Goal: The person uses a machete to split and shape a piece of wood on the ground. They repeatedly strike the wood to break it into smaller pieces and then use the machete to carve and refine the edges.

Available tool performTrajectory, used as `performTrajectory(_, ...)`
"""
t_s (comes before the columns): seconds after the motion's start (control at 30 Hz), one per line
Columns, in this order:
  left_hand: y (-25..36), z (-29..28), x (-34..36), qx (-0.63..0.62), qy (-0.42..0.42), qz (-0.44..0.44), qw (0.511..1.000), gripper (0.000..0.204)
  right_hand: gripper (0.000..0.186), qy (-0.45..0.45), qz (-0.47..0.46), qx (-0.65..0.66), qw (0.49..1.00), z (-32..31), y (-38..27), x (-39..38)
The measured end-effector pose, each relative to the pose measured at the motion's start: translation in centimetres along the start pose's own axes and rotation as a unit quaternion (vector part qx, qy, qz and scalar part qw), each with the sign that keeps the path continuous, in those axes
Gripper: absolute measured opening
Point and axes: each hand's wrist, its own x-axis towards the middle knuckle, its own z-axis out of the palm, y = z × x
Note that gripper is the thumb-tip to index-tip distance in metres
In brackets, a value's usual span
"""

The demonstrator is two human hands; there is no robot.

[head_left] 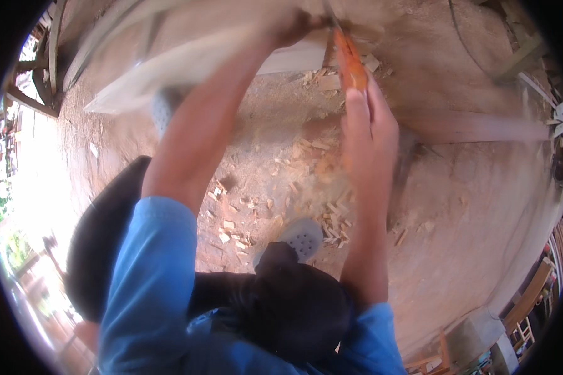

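My right hand [372, 125] is closed round the orange handle of a tool [350, 59], which points away from me. Its dark, narrow metal end runs up to the top of the view, too blurred to tell its kind. My left hand [291, 28] reaches far forward, close to that metal end. Motion smears its fingers, so whether it grips anything is unclear. Below the left hand lies a long pale wooden board [194, 65], slanting toward the left, with its squared end near the tool.
Wood chips [334, 219] are scattered over the dusty brown floor [456, 250]. A blurred wooden piece [481, 128] extends to the right. My grey perforated clog [303, 237] rests among the chips. Timber frames [34, 94] stand at the left; stacked wood [532, 294] lines the right edge.
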Motion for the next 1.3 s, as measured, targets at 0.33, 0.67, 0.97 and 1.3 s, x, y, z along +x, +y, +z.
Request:
performTrajectory(0.33, 1.4, -1.9, -0.8, -0.027, -0.04, 0.005, 0.999, 0.053, 0.06, 0.029, -0.017, -0.036, 0.999, 0.1, 2.5, -3.5)
performTrajectory(0.67, 0.9, -2.7, 0.6, 0.013, -0.074, 0.029, 0.997, 0.072, 0.058, 0.057, -0.137, -0.089, 0.985, -0.6, 4.9, -8.0)
performTrajectory(0.97, 4.0, -4.9, -0.5, 0.062, -0.11, -0.021, 0.992, 0.053, 0.056, 0.033, -0.043, -0.028, 0.998, 2.7, 2.7, 4.7)
performTrajectory(1.3, 2.9, -3.9, -0.8, 0.057, -0.079, -0.009, 0.995, 0.079, 0.055, 0.008, -0.021, -0.03, 0.999, 2.1, 2.7, 3.5)
